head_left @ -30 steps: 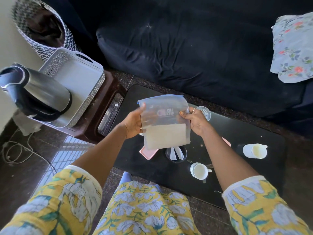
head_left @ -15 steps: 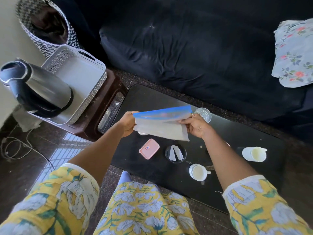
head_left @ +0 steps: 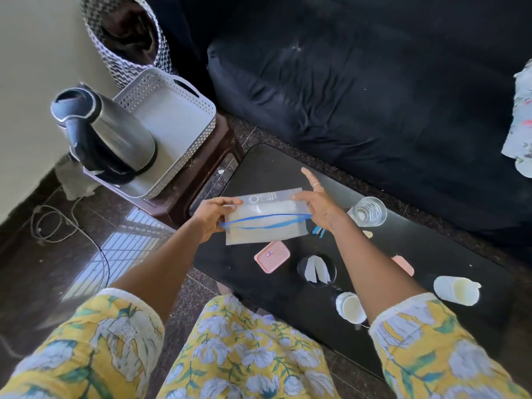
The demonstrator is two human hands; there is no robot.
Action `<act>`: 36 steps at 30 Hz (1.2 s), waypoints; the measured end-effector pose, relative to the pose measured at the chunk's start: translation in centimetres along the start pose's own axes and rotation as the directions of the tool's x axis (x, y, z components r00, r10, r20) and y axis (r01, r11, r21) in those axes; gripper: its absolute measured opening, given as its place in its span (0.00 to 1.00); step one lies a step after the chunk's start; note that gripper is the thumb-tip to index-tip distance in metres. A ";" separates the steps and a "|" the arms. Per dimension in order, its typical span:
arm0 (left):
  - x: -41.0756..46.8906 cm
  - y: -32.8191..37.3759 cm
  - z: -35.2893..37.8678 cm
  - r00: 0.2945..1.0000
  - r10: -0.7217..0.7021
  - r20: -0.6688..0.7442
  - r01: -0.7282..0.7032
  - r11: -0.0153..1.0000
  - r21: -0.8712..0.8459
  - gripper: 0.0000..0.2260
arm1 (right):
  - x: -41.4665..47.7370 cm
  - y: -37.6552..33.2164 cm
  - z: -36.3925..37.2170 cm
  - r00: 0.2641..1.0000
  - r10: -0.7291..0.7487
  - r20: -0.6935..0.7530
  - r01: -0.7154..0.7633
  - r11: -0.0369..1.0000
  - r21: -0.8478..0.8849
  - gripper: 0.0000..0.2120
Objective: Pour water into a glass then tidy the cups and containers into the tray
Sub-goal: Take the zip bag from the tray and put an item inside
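Observation:
A clear zip bag (head_left: 266, 218) with a blue seal and pale contents hangs flat above the black table (head_left: 259, 165). My left hand (head_left: 214, 214) pinches its left edge. My right hand (head_left: 319, 204) holds its right edge, with the index finger pointing up. A clear glass (head_left: 367, 212) stands just right of my right hand. A pink lid (head_left: 272, 256), a dark cup with white paper (head_left: 316, 272), a white mug (head_left: 349, 307) and a tipped white cup (head_left: 456, 290) are on the table. The white perforated tray (head_left: 178, 110) sits on a brown stool to the left, holding a steel kettle (head_left: 106, 133).
A dark sofa (head_left: 374, 82) runs behind the table, with a floral cushion (head_left: 522, 125) at far right. A zigzag-patterned basket (head_left: 126, 36) stands behind the tray. A cable (head_left: 57, 226) lies on the floor at left. My knees in yellow floral fabric fill the bottom.
The bag has tipped from hanging upright to lying nearly flat and has moved lower and leftward over the table. My right index finger has lifted off it.

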State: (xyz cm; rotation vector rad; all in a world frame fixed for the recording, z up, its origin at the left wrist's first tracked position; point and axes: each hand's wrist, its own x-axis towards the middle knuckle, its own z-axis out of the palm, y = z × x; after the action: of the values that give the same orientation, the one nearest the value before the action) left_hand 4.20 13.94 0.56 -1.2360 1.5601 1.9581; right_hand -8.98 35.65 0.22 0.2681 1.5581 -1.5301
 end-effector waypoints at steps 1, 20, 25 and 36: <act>0.2 -0.3 -0.6 0.996 0.024 -0.085 -0.027 0.999 -0.032 0.12 | 0.4 0.1 0.8 0.999 0.025 0.029 -0.025 0.999 -0.022 0.40; 4.8 -9.5 -8.2 0.981 -0.028 -0.192 0.018 0.998 -0.054 0.43 | 8.9 4.1 11.5 0.997 -0.026 -0.076 -0.042 0.640 -0.767 0.31; 6.1 -11.2 -6.6 0.924 0.055 -0.379 0.043 0.969 0.245 0.50 | 10.3 6.2 12.3 0.993 -0.088 -0.075 -0.022 0.488 -0.873 0.31; 5.9 -14.0 -5.1 0.933 0.020 -0.361 0.258 0.660 0.705 0.51 | 9.5 8.3 12.6 0.961 -0.276 -0.001 0.095 0.336 -0.937 0.26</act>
State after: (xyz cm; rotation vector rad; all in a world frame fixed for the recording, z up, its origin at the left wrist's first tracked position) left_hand 13.07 12.60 -12.67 -1.2687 2.0705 0.8242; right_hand -3.06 22.22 -9.88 -0.5027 2.4105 -0.5037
